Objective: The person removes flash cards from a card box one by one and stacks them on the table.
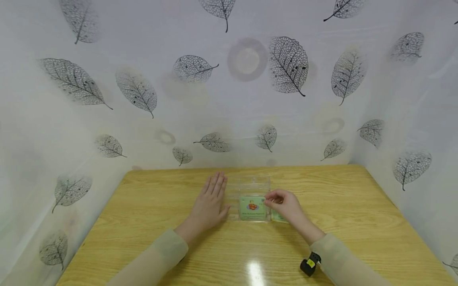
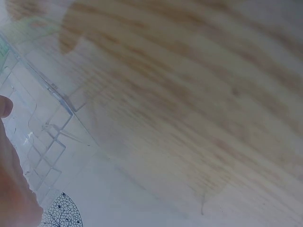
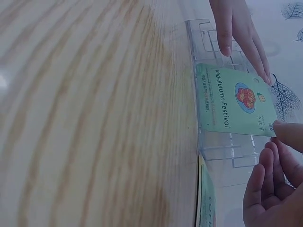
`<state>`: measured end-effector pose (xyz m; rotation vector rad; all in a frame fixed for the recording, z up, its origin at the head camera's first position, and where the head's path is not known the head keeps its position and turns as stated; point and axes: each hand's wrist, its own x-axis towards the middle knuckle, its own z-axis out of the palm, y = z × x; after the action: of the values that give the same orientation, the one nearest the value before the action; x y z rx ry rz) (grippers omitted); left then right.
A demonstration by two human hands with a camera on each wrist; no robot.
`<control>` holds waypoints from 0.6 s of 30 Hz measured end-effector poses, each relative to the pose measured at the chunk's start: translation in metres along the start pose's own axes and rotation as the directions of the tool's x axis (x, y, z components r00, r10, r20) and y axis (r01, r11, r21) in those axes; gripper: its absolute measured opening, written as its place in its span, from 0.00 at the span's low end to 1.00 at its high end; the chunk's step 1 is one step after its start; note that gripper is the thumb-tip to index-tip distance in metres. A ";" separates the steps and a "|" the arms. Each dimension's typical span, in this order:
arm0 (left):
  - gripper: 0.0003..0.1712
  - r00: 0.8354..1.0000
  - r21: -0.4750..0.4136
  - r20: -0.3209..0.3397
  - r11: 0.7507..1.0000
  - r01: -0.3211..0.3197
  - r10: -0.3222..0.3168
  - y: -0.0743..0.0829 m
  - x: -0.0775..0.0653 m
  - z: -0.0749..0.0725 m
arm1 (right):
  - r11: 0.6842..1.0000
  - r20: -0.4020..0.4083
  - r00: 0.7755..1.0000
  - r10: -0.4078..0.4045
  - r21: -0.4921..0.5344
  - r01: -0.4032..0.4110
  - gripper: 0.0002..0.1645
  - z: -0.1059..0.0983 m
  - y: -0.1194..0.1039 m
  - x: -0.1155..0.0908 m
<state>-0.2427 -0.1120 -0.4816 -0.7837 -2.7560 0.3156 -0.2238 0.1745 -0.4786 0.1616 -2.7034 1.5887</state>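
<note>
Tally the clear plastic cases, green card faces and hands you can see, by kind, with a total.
Clear plastic case: 1
Green card faces: 2 (Mid-Autumn Festival card, pinched; second card beside the case; any cards underneath can't be counted)
Hands: 2 (left hand, right hand)
Total: 5

"Mid-Autumn Festival" stands on the green card (image 3: 229, 101); the second card (image 3: 207, 198) perhaps reads "turk", cut off.

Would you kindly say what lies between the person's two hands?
In the head view, the Mid-Autumn Festival card and part of the clear plastic tray lie between the left hand and right hand.
</note>
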 end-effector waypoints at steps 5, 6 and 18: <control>0.52 1.000 0.004 0.002 1.000 -0.003 0.003 0.001 0.000 0.000 | 1.000 -0.006 1.000 -0.004 -0.008 0.004 0.06 0.000 0.001 0.000; 0.52 1.000 0.006 0.002 1.000 -0.003 0.003 0.001 0.000 0.000 | 1.000 -0.004 1.000 -0.005 -0.007 0.005 0.06 0.000 0.001 0.000; 0.52 1.000 -0.001 -0.006 1.000 0.001 -0.001 0.000 0.000 0.001 | 1.000 -0.012 1.000 -0.006 -0.008 0.006 0.07 -0.003 -0.003 -0.003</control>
<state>-0.2430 -0.1118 -0.4829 -0.7825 -2.7510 0.3109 -0.2209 0.1762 -0.4751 0.1588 -2.6971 1.5727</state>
